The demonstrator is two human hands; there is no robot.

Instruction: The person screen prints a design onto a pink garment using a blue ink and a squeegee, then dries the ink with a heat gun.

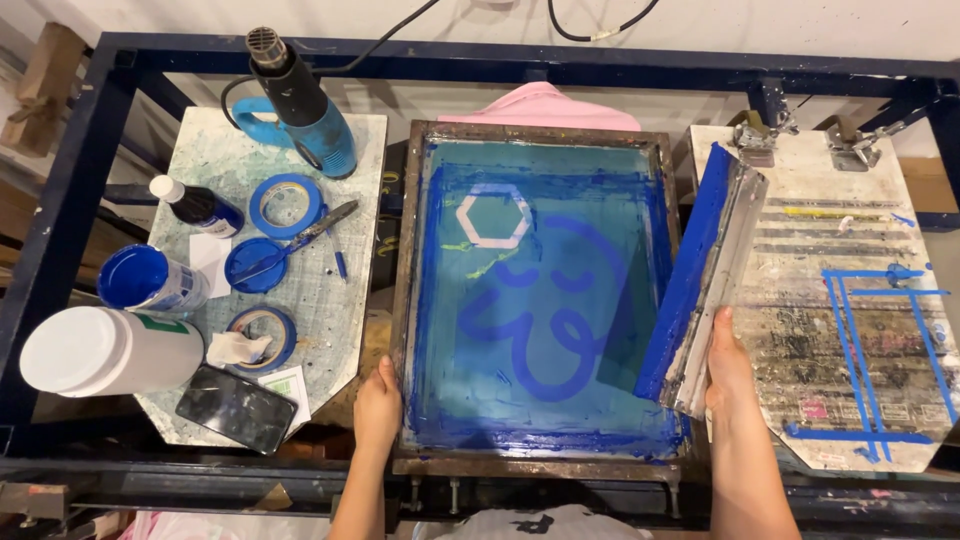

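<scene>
A wooden-framed printing screen (412, 250) lies flat in the middle, its teal mesh smeared with blue ink and showing a pale hexagon outline. My left hand (378, 405) grips the frame's near left edge. My right hand (728, 362) holds the near end of a long squeegee (705, 270) with a metal handle and an ink-covered blue blade. The squeegee leans over the screen's right frame edge. A pink cloth (545, 105) shows under the screen's far side.
The left platen (345, 290) carries a blue heat gun (300, 105), tape rolls (288, 203), an open blue ink jar (140, 280), a small bottle (195, 205), a white tub (105, 350), a palette knife and a phone (236, 407). A stained right platen (850, 300) bears blue tape lines. A dark blue steel frame (60, 230) surrounds everything.
</scene>
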